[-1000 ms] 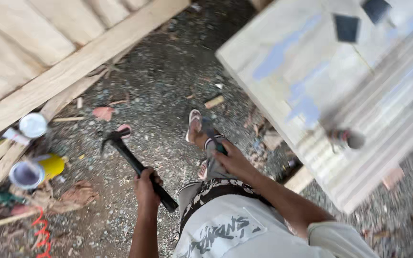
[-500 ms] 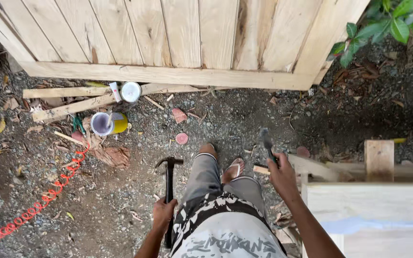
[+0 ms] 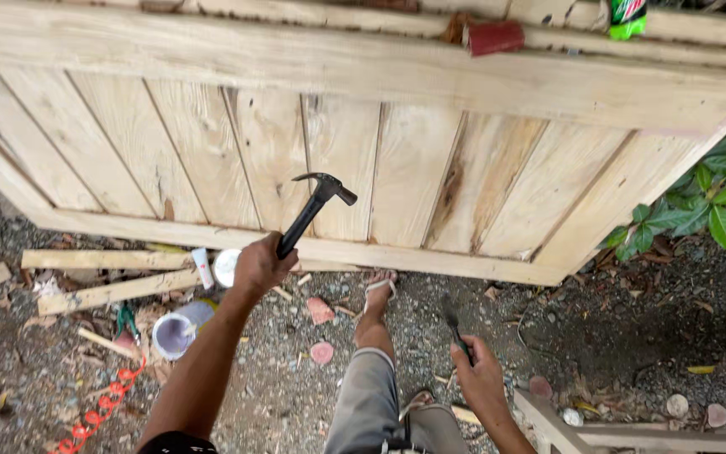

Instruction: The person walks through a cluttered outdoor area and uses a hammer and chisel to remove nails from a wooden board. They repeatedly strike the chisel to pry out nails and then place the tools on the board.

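Left hand (image 3: 260, 265): I grip the claw hammer (image 3: 314, 210) by its handle, head raised toward the wooden panel (image 3: 397, 168) ahead.
Right hand (image 3: 479, 378): closed around a dark, thin tool (image 3: 455, 328).
Risk: my sandalled foot (image 3: 378, 290), between both hands, could catch a dropped hammer.

I am wearing the only camera on my head, so it is looking out from above my own arms and tilting forward and down. It is facing a wooden plank panel (image 3: 380, 160) standing just beyond my left hand (image 3: 260, 265), which is gripping a hammer (image 3: 313, 210) raised near mid-frame. My right hand (image 3: 481, 382) is sitting lower and closer to the lens, with gravel ground (image 3: 598, 336) spreading beneath both grips. Nothing is being shared with a second view, as just this one is looking on, near enough to be cropping my forearms at the bottom edge.
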